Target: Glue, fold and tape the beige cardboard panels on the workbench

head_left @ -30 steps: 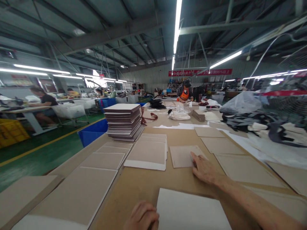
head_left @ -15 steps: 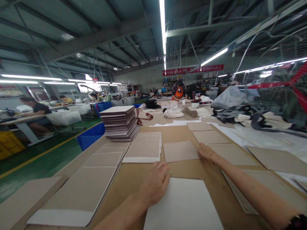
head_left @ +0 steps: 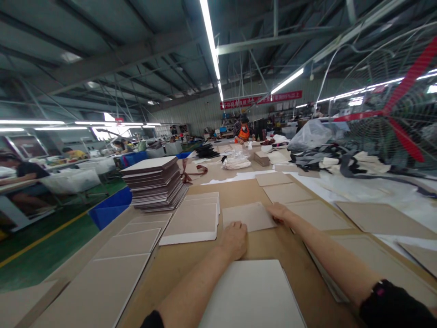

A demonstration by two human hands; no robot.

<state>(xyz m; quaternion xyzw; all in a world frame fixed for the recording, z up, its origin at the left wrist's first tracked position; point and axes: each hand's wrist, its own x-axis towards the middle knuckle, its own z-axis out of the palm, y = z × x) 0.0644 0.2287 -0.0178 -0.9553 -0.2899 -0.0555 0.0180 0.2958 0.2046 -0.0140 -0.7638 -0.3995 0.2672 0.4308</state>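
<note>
Nearest, a smooth white panel (head_left: pixel 252 294) lies flat on a brown tabletop (head_left: pixel 164 273). Past a bare strip, the left hand (head_left: pixel 235 239), fingers bent together, meets the near edge of a thin, plain beige sheet (head_left: pixel 251 214); the right hand (head_left: pixel 278 212) is at its right edge. Whether either grips cannot be told. A narrow gap parts it from layered panels (head_left: pixel 191 218) leftward; open tabletop lies behind.

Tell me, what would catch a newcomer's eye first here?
A red-bladed fan looms at the upper right. On the table, a tall stack of boards rises left of centre. In mid-picture, a beige sheet has the left hand at its near edge, the right hand at its right end.
</note>
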